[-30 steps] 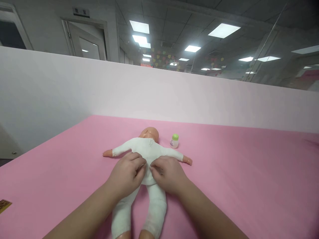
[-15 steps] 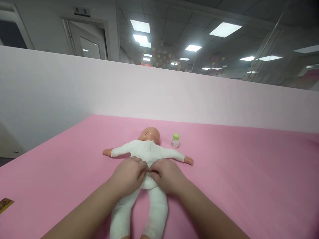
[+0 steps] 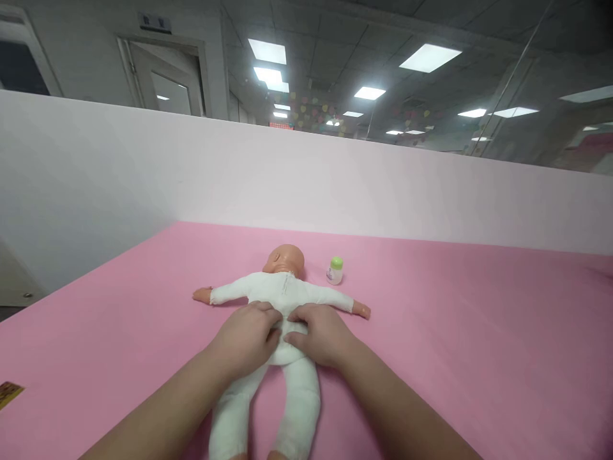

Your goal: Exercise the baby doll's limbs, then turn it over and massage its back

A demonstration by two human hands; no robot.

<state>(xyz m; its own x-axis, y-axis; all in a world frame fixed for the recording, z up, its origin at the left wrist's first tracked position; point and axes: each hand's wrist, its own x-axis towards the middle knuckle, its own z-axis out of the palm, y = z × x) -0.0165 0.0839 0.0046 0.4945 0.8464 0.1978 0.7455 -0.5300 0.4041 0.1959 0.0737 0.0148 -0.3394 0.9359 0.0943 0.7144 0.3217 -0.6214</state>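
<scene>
A baby doll [image 3: 275, 287] in a white cloth body lies on the pink surface, its back apparently upward, arms spread and legs toward me. Its bare head points away from me. My left hand [image 3: 249, 335] rests on the left side of the doll's lower back, thumb a little apart from the fingers. On the right side lies my right hand [image 3: 322, 335], with a wider gap between thumb and forefinger. Both hands touch the cloth, and their outer fingertips are hidden. Beside the doll's head stands a small clear bottle with a green cap [image 3: 335, 271].
The pink padded surface [image 3: 454, 345] is bordered by a white wall [image 3: 335, 185] at the back and left. A yellow and brown card or label [image 3: 8, 393] lies at the left edge. Glass and a door [image 3: 167, 83] show beyond the wall.
The thumbs and forefingers of both hands, closer together before at the middle of the doll's back, have parted, the right more clearly. The doll and bottle have barely shifted in view.
</scene>
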